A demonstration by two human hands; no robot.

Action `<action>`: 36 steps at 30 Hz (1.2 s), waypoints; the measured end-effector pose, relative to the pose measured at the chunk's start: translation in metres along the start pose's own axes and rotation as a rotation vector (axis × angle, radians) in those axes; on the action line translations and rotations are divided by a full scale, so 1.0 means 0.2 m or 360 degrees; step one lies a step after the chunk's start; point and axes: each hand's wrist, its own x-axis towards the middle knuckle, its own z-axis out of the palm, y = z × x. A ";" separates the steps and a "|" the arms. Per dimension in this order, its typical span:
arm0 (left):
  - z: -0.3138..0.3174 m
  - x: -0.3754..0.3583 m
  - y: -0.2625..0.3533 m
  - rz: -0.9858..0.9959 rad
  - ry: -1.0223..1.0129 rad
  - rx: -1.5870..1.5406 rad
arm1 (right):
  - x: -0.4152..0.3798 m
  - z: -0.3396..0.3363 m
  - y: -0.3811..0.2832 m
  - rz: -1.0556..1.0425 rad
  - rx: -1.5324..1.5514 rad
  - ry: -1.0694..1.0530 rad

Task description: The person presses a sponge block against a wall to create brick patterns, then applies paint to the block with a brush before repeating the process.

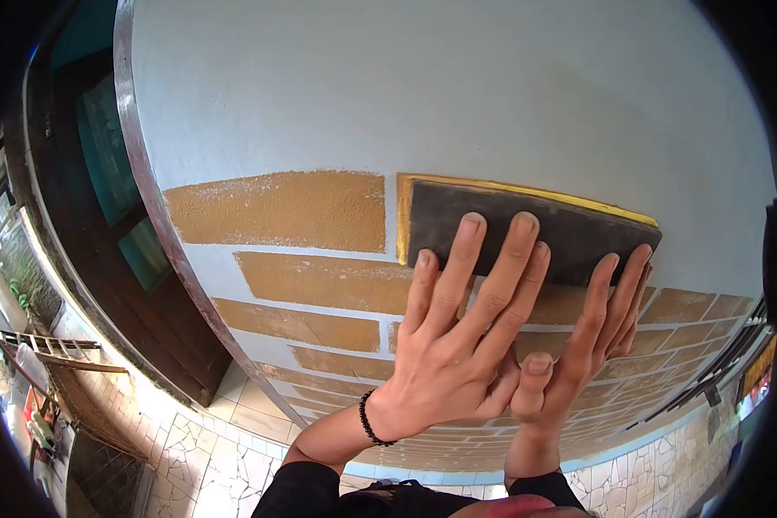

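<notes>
A dark rectangular pad point(570, 229) with a yellow layer along its edge lies against the wall. It looks like a brick-shaped sponge stamp, and its lower edge is partly hidden by fingers. My left hand point(462, 332), with a black beaded bracelet at the wrist, presses flat on the pad's left and middle, fingers spread. Against the lower right of the pad rest the stretched fingers of my right hand point(583, 345), its thumb held apart near my left hand. Brown painted brick shapes point(285, 211) cover the wall left of and below the pad.
The upper wall point(363, 86) is pale grey-blue. At the left, a dark wooden door point(104, 173) with glass panels stands beyond the wall's edge trim. A wooden ladder point(56, 345) and other items are at the far left. Broken-tile paving point(207, 466) covers the floor.
</notes>
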 end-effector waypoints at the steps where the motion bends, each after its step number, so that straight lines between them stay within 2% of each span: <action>1: 0.00 -0.01 -0.01 0.0026 -0.0022 -0.0017 | -0.02 0.02 0.01 0.0009 0.0019 0.0010; 7: 0.03 -0.02 -0.07 0.0128 0.0039 -0.0115 | -0.04 0.08 0.04 -0.0042 0.0002 0.0074; 10: -0.04 -0.01 -0.07 0.0118 -0.0066 -0.0259 | -0.02 0.06 0.05 -0.0079 0.0007 0.0050; 18: -0.03 -0.01 -0.16 0.0193 0.0084 -0.0145 | -0.03 0.07 0.06 -0.0153 -0.0023 0.0055; 23: -0.11 -0.03 -0.11 0.0178 0.0010 -0.0135 | -0.03 -0.02 0.07 -0.0165 -0.0050 -0.0099; 26: -0.12 -0.01 -0.10 0.0198 -0.0024 0.0001 | -0.03 0.05 0.10 -0.0176 -0.0036 -0.0021; 29: -0.20 0.01 -0.02 0.0239 0.0030 0.0226 | -0.03 -0.15 0.04 -0.0113 0.0132 -0.0215; 33: -0.21 0.07 0.02 0.0385 0.0189 0.0338 | -0.26 -0.45 0.01 -0.0041 0.0582 -0.0044; 34: -0.20 0.12 0.02 0.0476 0.0314 0.0273 | -0.36 -0.53 0.00 -0.0026 0.0639 -0.0019; 36: -0.17 0.18 -0.02 0.0564 0.0312 0.0228 | -0.63 -0.68 -0.02 0.0096 0.0802 -0.0035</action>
